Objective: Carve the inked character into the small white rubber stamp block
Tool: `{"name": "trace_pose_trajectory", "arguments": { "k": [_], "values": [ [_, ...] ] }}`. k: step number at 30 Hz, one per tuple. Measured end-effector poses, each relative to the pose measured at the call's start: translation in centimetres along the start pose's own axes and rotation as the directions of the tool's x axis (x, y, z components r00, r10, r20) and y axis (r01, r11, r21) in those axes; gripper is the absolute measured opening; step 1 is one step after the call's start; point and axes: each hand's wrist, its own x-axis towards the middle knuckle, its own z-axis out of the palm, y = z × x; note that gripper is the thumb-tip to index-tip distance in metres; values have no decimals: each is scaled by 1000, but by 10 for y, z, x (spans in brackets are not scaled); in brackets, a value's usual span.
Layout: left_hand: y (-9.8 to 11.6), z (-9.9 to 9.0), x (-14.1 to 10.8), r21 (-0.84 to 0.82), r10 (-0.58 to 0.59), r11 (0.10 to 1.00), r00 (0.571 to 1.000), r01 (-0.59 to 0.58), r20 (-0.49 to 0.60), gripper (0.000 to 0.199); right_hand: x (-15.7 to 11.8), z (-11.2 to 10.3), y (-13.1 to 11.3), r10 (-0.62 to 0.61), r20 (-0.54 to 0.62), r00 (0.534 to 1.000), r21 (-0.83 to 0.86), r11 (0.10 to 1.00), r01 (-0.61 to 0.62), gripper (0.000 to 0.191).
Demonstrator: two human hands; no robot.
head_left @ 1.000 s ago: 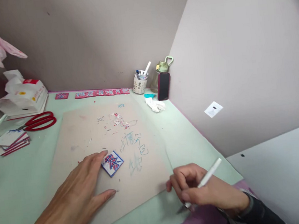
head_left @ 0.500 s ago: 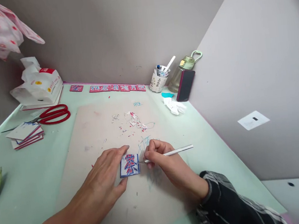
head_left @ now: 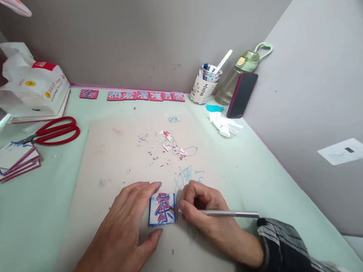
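A small square card (head_left: pixel 154 217) lies on the beige board, edged in blue and bearing a red-and-blue Chinese character. My left hand (head_left: pixel 125 221) spans its left side, fingertips by the top edge and thumb by the bottom edge. Pinched in my right hand (head_left: pixel 210 215) is a slim silver craft knife (head_left: pixel 229 212), its thin blade pointing left onto the character. The handle slants back over the hand toward the sleeve. Red, white and dark scraps (head_left: pixel 168 145) are scattered on the board beyond the card.
Red-handled scissors (head_left: pixel 57 132) and a stack of cards (head_left: pixel 15 159) lie left. Carved red tiles (head_left: pixel 146 95) line the wall. At the back right are a pen cup (head_left: pixel 201 90), a bottle (head_left: pixel 228 88), a phone (head_left: pixel 242 95) and a crumpled tissue (head_left: pixel 224 124). A tissue pack (head_left: pixel 40 91) stands back left.
The view has shifted and come a little closer. The knife handle has swung lower toward my sleeve, and the blade reaches further left into the character. My left hand stays beside the card.
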Motion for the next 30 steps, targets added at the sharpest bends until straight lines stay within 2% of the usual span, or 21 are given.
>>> {"name": "trace_pose_trajectory", "arguments": {
  "k": [5, 12, 20, 25, 30],
  "values": [
    [0, 4, 0, 44, 12, 999, 999, -11, -34, 67, 3, -1, -1, 19, -18, 1000, 57, 998, -18, 28],
    [1, 5, -2, 43, 29, 999, 999, -27, -30, 63, 4, 1, -5, 30, -24, 999, 62, 998, -28, 28],
    [0, 8, 0, 25, 22, 999, 996, -20, -86, 54, 9, 4, -4, 15, -48, 999, 46, 999, -13, 29],
    [1, 5, 0, 28, 24, 999, 998, -22, -54, 55, 13, 4, -6, 19, -85, 996, 67, 998, -13, 30],
    [-1, -4, 3, -11, -13, 1000, 997, 12, -78, 49, 14, 3, -9, 16, -104, 994, 110, 994, -4, 30]
  ]
}}
